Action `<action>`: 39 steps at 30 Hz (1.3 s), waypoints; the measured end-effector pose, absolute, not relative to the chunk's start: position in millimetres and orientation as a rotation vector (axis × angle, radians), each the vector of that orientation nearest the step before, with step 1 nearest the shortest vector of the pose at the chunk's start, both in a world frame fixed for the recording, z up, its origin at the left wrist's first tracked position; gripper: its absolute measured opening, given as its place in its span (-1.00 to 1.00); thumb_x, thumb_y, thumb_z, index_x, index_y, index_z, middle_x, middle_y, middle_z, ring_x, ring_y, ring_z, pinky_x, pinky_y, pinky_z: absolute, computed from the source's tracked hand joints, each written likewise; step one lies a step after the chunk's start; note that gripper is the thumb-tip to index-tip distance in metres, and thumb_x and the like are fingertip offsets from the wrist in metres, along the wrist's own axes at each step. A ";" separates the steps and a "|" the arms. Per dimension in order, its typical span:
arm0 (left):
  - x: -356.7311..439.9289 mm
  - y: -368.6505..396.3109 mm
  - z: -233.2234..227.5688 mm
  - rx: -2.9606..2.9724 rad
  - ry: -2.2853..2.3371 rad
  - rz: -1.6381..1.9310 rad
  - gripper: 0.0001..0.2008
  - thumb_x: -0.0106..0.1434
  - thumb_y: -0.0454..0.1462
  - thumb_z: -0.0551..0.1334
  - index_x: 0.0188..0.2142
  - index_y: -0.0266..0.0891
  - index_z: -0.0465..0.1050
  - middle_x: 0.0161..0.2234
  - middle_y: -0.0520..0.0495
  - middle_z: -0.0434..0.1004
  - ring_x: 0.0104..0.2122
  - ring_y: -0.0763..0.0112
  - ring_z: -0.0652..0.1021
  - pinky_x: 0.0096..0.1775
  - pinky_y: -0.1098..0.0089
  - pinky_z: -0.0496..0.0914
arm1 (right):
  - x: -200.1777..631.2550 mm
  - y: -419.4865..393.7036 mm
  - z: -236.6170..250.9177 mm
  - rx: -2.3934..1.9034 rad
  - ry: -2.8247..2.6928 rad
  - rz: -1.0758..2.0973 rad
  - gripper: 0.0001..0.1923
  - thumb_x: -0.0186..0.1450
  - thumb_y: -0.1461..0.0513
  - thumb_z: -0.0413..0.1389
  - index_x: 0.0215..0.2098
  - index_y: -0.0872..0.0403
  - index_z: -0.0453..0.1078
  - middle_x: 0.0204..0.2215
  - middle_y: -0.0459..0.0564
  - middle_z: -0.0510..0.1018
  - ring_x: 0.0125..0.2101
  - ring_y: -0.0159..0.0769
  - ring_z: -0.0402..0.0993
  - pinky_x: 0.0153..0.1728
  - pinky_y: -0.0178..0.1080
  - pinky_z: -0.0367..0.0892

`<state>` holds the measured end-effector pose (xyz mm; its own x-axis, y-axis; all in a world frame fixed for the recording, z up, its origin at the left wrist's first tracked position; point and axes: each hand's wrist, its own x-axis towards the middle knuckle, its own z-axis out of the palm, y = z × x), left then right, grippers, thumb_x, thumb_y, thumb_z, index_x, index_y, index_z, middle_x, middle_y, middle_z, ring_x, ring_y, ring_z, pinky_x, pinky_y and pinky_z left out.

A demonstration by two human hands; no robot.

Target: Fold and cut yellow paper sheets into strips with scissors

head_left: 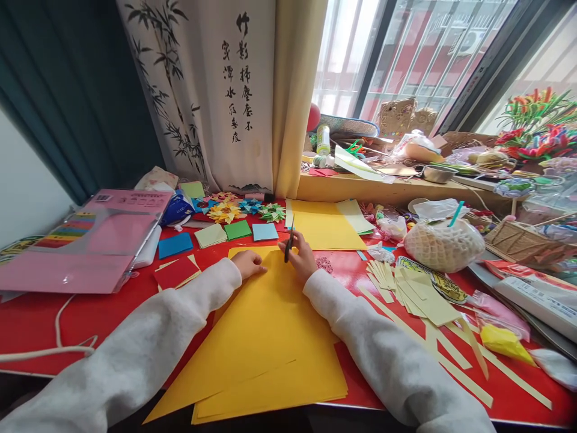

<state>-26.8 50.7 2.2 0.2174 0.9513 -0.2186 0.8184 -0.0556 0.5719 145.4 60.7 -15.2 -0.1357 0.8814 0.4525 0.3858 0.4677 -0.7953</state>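
Cutting: one scissors (pixel 288 243), two hands.

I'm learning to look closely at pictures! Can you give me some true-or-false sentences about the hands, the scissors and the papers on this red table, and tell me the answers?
1. The right hand holds scissors at the far edge of the orange paper. True.
2. The left hand is lifted high in the air. False: it rests on the orange paper.
3. The table is blue. False: it is red.
4. Pale yellow paper strips lie to the right of the arms. True.
5. A pink paper pack lies on the left. True.
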 end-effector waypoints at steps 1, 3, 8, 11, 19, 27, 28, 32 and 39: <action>-27.5 51.3 4.6 1.914 1.606 0.316 -0.75 -0.11 -0.10 0.16 -0.66 -0.25 0.27 -0.68 0.09 0.27 -0.60 0.46 0.35 -0.60 0.50 0.17 | 146.4 61.2 -12.4 -1.077 -1.797 0.617 -0.63 0.08 0.17 0.01 -0.13 0.03 0.12 -0.40 -0.07 0.42 -0.33 -0.34 0.31 -0.22 -0.22 0.13; -27.8 52.6 9.1 1.941 1.552 0.361 -0.74 -0.10 -0.10 0.15 -0.67 -0.25 0.27 -0.68 0.09 0.26 -0.59 0.45 0.36 -0.58 0.50 0.19 | 148.5 62.6 -6.5 -1.042 -1.923 0.620 -0.64 0.04 0.21 0.04 -0.17 0.02 0.16 -0.42 -0.09 0.41 -0.37 -0.36 0.30 -0.25 -0.24 0.14; -22.5 50.1 14.4 1.993 1.442 0.492 -0.75 -0.03 -0.10 0.11 -0.49 -0.26 0.35 -0.57 0.04 0.34 -0.48 0.39 0.40 -0.47 0.45 0.25 | 156.0 70.0 2.9 -0.973 -1.974 0.591 -0.68 0.05 0.28 -0.03 -0.18 0.01 0.15 -0.53 -0.16 0.34 -0.49 -0.43 0.25 -0.36 -0.32 0.17; -21.0 43.2 11.3 1.944 1.326 0.591 -0.57 0.02 -0.14 0.10 -0.09 -0.20 0.21 -0.32 -0.07 0.39 -0.36 0.34 0.44 -0.36 0.39 0.31 | 163.7 77.2 3.3 -0.990 -1.948 0.551 -0.68 0.05 0.30 -0.05 -0.19 0.01 0.14 -0.56 -0.17 0.30 -0.53 -0.44 0.22 -0.41 -0.35 0.17; -39.8 34.7 -12.3 1.883 0.956 0.556 -0.66 0.08 -0.20 0.09 -0.12 -0.18 0.29 -0.05 -0.12 0.25 -0.11 0.25 0.36 -0.20 0.35 0.32 | 180.1 84.2 14.1 -1.088 -1.739 0.501 -0.66 0.08 0.17 -0.01 -0.16 0.04 0.14 -0.46 -0.10 0.37 -0.41 -0.40 0.29 -0.35 -0.32 0.21; -69.4 47.7 -30.3 1.748 0.939 0.607 -0.36 0.01 -0.20 0.18 0.08 -0.12 -0.02 0.11 -0.15 0.00 0.02 0.16 0.20 -0.11 0.21 0.24 | 182.4 75.6 41.5 -1.098 -1.522 0.903 -0.61 0.08 0.00 -0.02 -0.25 0.10 0.25 -0.55 -0.08 0.37 -0.62 -0.48 0.28 -0.61 -0.39 0.20; -70.0 48.5 -30.8 1.657 0.919 0.605 -0.34 0.01 -0.19 0.17 0.09 -0.12 -0.06 0.11 -0.16 -0.01 0.00 0.15 0.23 -0.13 0.19 0.26 | 181.2 72.9 43.3 -1.091 -1.524 0.962 -0.61 0.08 0.00 -0.02 -0.26 0.10 0.26 -0.55 -0.08 0.37 -0.63 -0.49 0.28 -0.67 -0.42 0.15; -65.8 48.3 -28.0 1.434 0.871 0.640 -0.28 0.00 -0.16 0.18 0.11 -0.14 -0.12 0.11 -0.20 0.00 -0.02 0.13 0.26 -0.13 0.15 0.25 | 175.7 56.0 49.2 -1.088 -1.550 1.196 -0.63 0.07 -0.01 -0.01 -0.32 0.10 0.30 -0.55 -0.06 0.37 -0.64 -0.48 0.30 -0.78 -0.46 0.01; -62.5 44.2 -23.3 1.333 0.878 0.685 -0.11 -0.12 -0.19 0.24 0.13 -0.26 -0.24 0.13 -0.25 -0.12 0.00 0.16 0.23 -0.13 0.27 0.29 | 182.4 20.5 51.3 -1.167 -1.671 1.505 -0.62 0.07 0.00 0.01 -0.35 0.14 0.32 -0.64 -0.09 0.35 -0.68 -0.48 0.27 -0.80 -0.44 -0.01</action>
